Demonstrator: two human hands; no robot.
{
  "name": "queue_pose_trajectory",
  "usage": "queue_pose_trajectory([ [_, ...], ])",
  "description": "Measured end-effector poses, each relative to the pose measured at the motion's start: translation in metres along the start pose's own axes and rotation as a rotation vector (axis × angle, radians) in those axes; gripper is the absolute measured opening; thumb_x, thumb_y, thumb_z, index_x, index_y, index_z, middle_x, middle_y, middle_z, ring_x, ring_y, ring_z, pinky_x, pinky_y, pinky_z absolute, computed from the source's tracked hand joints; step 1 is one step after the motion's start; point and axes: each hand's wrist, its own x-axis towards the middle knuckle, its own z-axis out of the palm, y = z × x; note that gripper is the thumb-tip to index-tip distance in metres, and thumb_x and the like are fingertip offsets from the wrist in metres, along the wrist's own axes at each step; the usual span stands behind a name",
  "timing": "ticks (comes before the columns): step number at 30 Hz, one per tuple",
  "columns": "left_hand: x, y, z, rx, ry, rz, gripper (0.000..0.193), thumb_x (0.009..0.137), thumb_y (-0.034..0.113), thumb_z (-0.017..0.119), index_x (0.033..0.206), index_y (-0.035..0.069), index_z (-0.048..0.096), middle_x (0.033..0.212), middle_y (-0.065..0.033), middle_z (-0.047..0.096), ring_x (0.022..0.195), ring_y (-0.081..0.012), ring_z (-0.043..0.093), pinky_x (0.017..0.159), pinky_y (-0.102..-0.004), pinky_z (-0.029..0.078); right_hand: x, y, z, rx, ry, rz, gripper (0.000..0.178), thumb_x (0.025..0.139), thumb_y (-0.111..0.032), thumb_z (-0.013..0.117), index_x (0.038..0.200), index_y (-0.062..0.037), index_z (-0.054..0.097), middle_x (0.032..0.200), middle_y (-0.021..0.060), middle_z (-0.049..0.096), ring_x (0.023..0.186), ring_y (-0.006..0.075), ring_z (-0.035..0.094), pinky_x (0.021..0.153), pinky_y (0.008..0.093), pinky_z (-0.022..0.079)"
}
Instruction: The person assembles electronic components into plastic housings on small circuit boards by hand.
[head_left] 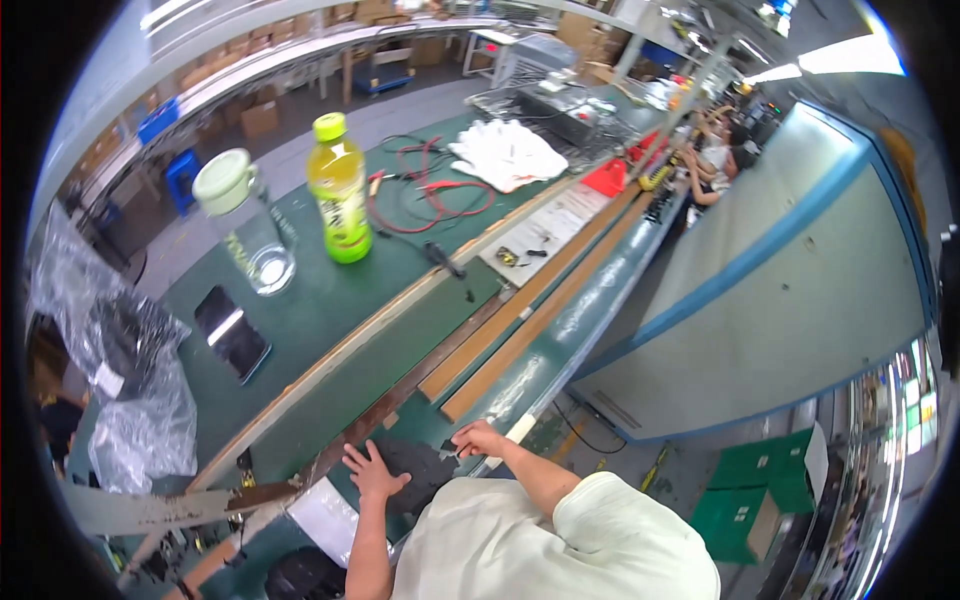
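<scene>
Between my two hands a dark, flat, uneven patch (418, 464) lies on the green workbench; whether it is one sheet or a heap of small dark pieces I cannot tell. My left hand (373, 478) rests at its left edge, fingers spread and holding nothing. On the other side my right hand (480, 439) is closed in a pinch. A small dark bit shows at its fingertips, too small to name. Beside my left wrist lies a white sheet or plastic bag (328, 515), partly behind my forearm.
Two long brown strips (490, 350) run away along the bench. On the upper green surface stand a yellow-green drink bottle (340, 195), a lidded clear jar (250, 235), a phone (232, 335), red and black test leads (440, 195) and white gloves (508, 155). People work farther down the line.
</scene>
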Motion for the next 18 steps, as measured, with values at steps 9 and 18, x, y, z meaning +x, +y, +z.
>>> queue_pose_trajectory([
  [9, 0.004, 0.008, -0.002, 0.049, -0.029, 0.014, 0.143, 0.063, 0.055, 0.093, 0.166, 0.01, 0.004, 0.167, -0.0322, -0.016, 0.156, -0.0526, -0.001, 0.116, -0.0645, 0.034, 0.002, 0.011, 0.017, -0.01, 0.177, -0.13, 0.011, 0.089, -0.01, 0.071, 0.094, -0.0001, 0.073, 0.076, 0.0131, 0.073, 0.061, 0.0178, 0.072, 0.046, 0.0243, 0.048],
  [18, 0.016, 0.004, 0.001, 0.092, -0.048, -0.029, 0.15, 0.059, 0.058, 0.094, 0.166, 0.014, -0.002, 0.167, -0.0316, -0.017, 0.155, -0.0544, 0.002, 0.117, -0.0598, 0.037, -0.018, 0.039, 0.028, -0.232, 0.386, -0.27, 0.01, 0.092, -0.011, 0.063, 0.088, -0.0047, 0.07, 0.073, 0.0083, 0.07, 0.062, 0.0161, 0.068, 0.054, 0.033, 0.051],
])
